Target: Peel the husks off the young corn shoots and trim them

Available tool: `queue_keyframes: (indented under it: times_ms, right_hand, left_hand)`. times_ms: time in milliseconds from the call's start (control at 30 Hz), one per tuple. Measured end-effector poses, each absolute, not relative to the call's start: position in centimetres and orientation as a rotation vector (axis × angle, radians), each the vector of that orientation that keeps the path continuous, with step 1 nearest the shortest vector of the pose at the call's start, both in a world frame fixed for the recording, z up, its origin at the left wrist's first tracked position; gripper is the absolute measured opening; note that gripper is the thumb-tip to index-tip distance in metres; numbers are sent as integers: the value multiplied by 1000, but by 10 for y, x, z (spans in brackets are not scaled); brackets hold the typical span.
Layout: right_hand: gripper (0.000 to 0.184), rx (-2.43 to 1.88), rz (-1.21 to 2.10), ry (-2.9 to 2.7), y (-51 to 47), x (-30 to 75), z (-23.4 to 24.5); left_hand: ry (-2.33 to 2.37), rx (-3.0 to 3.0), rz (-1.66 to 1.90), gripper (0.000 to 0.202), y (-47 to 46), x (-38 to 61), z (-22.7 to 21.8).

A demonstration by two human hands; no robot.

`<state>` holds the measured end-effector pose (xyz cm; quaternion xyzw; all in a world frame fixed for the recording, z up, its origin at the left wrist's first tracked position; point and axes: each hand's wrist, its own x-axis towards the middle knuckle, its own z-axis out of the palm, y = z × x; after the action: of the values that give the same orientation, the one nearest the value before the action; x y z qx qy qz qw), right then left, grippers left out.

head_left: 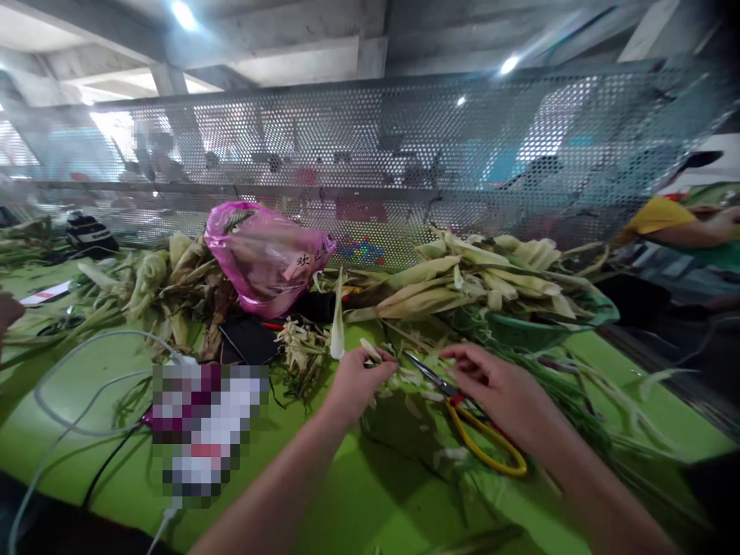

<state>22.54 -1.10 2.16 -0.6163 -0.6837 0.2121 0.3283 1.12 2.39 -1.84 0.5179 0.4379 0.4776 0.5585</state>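
My left hand (359,379) is closed, thumb and fingers pinching a small pale piece of corn husk (370,351). Just behind its knuckles, a longer pale husk strip (338,324) stands upright; whether the hand touches it is unclear. My right hand (491,379) hovers to the right with fingers loosely bent and apart, nothing visible between them. Beneath it are scissors (431,374) with yellow-and-red handles, blades pointing toward my left hand, partly covered by the right hand. Small cut husk bits (412,405) are scattered on the green table (347,493) between both hands.
Husks heap over a green basket (537,331) at right, and more husks (147,281) pile at left. A pink plastic bag (271,258), a dark phone-like slab (248,339), and white cables (58,412) lie nearby. Behind stands a perforated metal screen (347,139). Another person's arm (671,223) shows at right.
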Motion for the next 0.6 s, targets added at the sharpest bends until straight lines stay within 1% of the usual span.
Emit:
queue_keyframes:
  times_ms: [67, 133, 267, 367, 467, 600]
  right_hand:
    - [23, -1787, 390, -1999, -17, 243, 16]
    - [25, -1852, 281, -2148, -24, 254, 6]
    - [47, -1923, 172, -2287, -31, 254, -10]
    - [53, -1946, 61, -2291, -31, 250, -15]
    - [52, -1986, -38, -2262, -29, 249, -16]
    - [36, -2039, 4, -2202, -25, 257, -18]
  left_hand:
    - [1033, 1195, 1156, 17, 25, 9, -18]
    - [1033, 1183, 1173, 17, 26, 9, -17]
    - [1028, 1158, 1168, 15, 26, 7, -15]
    - [1008, 1142, 1168, 15, 27, 5, -16]
    - [1001, 1118, 1164, 15, 30, 3, -18]
    - [1004, 1114, 1145, 15, 33, 3, -20]
